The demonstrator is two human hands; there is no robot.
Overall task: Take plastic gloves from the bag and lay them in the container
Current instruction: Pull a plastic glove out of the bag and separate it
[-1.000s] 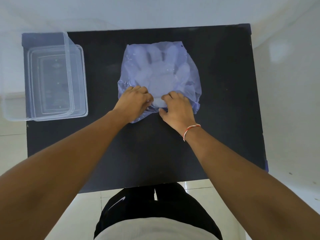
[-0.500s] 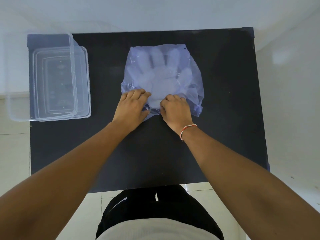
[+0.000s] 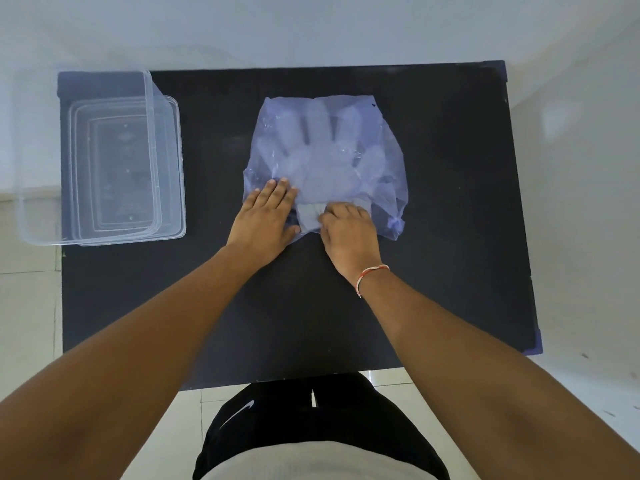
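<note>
A: Item one, work surface?

B: Black table [image 3: 450, 237], matte, set over pale floor tiles [image 3: 27, 306]. White wall [image 3: 311, 26] behind its far edge.

A: Item two, the bag?

B: Bag [image 3: 388, 161], thin bluish plastic, lying flat near the table's middle, open end toward the person. Plastic gloves [image 3: 322, 161] inside it, a pale stack with finger shapes pointing to the far edge, seen through the film. A white end of the stack shows at the mouth, between the two hands.

A: Hands?

B: Left hand [image 3: 266, 220], palm down on the bag's near left corner, fingers straight and close together, pressing the film to the table. Right hand [image 3: 346, 233], knuckles up, fingers curled at the mouth on the pale glove end; whether they actually pinch it, cannot tell. Thread bracelet [image 3: 370, 275], red and white, on the right wrist.

A: Container?

B: Container [image 3: 86, 233], clear plastic, rectangular, at the table's left side, well apart from the bag. Beside and partly beneath it, a clear lid [image 3: 175, 168].

A: Obstructions?

B: Bare table between bag and container. Both forearms cross the near half.
</note>
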